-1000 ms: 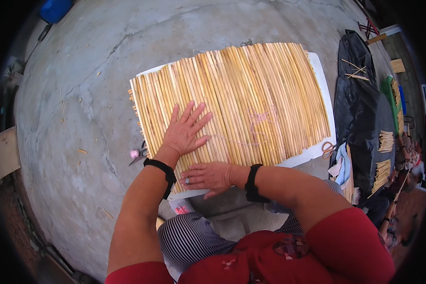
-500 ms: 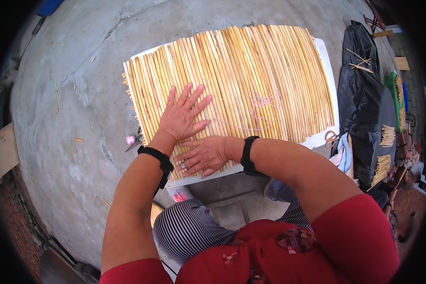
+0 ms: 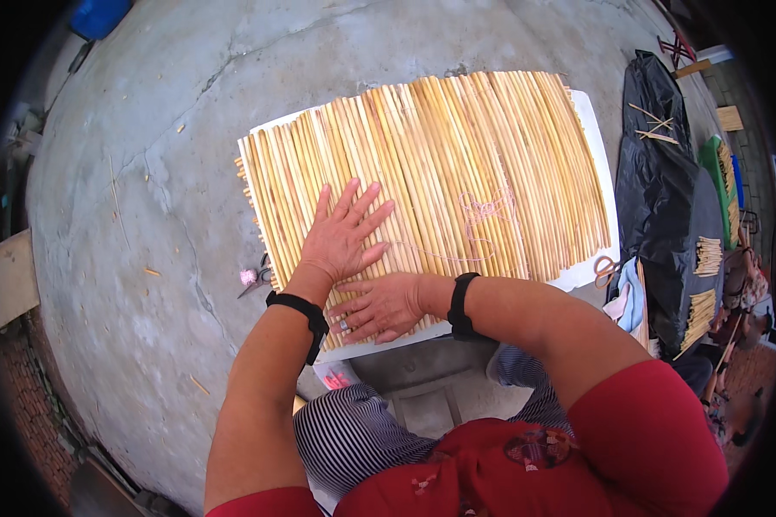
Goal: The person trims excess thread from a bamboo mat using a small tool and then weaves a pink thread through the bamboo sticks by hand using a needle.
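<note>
A wide row of pale yellow sticks (image 3: 422,155) lies side by side on a white board (image 3: 602,155). My left hand (image 3: 343,237) rests on the left part of the sticks with its fingers spread. Just below it, near the front edge, my right hand (image 3: 381,306) lies on the sticks, fingers apart, a ring on one finger. A loose tangle of thin pink string (image 3: 483,209) lies on the sticks to the right, one strand running toward my left hand. Beside the board's left side are dark scissors (image 3: 254,284) and a small pink ball of string (image 3: 248,277).
At right are orange-handled scissors (image 3: 606,269), pale blue and pink cloths (image 3: 628,297), black plastic sheeting (image 3: 651,189) bearing stick bundles (image 3: 707,257), and a green container (image 3: 717,181) of sticks. People (image 3: 752,293) are partly visible at far right. A wooden board (image 3: 9,276) stands at left.
The sticks and both hands shifted up in the picture half a second ago and are now lower again, along with the surroundings. My hands remain resting on the sticks with little movement relative to them.
</note>
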A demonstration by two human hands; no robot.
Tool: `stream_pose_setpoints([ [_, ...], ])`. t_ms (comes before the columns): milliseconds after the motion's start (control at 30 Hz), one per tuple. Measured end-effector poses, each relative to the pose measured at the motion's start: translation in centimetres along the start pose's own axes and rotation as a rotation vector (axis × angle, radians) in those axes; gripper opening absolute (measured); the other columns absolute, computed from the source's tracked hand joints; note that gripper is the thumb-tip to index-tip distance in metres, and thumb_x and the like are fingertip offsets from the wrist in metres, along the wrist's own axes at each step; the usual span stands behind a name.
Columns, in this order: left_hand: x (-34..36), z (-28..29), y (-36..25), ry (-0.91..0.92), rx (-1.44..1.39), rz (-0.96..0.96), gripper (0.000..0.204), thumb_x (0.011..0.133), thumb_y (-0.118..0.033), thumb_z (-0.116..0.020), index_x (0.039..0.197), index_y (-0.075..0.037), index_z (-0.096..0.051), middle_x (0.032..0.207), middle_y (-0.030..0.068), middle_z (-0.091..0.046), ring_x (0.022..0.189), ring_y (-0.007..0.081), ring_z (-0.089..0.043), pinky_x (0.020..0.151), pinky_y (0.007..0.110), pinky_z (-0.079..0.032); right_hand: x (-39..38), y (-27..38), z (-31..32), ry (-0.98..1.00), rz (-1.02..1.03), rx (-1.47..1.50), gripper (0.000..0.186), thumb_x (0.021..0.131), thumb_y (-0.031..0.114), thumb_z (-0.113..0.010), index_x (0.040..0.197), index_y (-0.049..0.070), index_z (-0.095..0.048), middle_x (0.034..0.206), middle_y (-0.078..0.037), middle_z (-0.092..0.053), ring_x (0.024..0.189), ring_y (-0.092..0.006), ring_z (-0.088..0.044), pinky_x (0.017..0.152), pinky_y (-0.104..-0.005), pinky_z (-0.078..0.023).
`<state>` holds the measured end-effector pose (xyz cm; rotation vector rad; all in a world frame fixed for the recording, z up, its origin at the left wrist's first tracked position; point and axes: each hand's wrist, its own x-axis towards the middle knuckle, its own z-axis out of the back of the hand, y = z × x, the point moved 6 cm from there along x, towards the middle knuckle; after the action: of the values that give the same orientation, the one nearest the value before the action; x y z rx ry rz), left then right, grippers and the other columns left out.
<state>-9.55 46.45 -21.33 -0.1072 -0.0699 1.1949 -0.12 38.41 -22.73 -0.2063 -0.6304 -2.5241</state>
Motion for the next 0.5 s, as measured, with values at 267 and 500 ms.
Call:
stream_pose_setpoints([
  [267, 0.29, 0.10, -0.04, -0.016, -0.011, -0.005, 0.071, 0.091, -0.058, -0.051, 0.154, -0.031, -0.034, 0.164, 0.0017, -0.022, 0.152, 0.0294, -0.013, 0.121, 0.058, -0.005, -0.22, 0.07, -0.40, -0.017, -0.013, 0.032, 0.049, 0.092, 0.041, -0.056, 0.136, 0.019, -0.057, 0.148, -0.005, -0.047, 0.148, -0.0272, -0.028, 0.122, -0.0573, -0.012],
  [500, 0.05, -0.05, 0.09, -0.015, -0.013, -0.007, 0.073, 0.090, -0.059, -0.052, 0.154, -0.031, -0.033, 0.164, 0.0016, -0.021, 0.152, 0.0294, -0.012, 0.121, 0.058, -0.005, 0.01, 0.19, 0.00, -0.051, 0.010, -0.023, 0.048, 0.092, 0.043, -0.056, 0.134, 0.020, -0.060, 0.140, -0.004, -0.055, 0.144, -0.0282, -0.033, 0.121, -0.0573, -0.014],
])
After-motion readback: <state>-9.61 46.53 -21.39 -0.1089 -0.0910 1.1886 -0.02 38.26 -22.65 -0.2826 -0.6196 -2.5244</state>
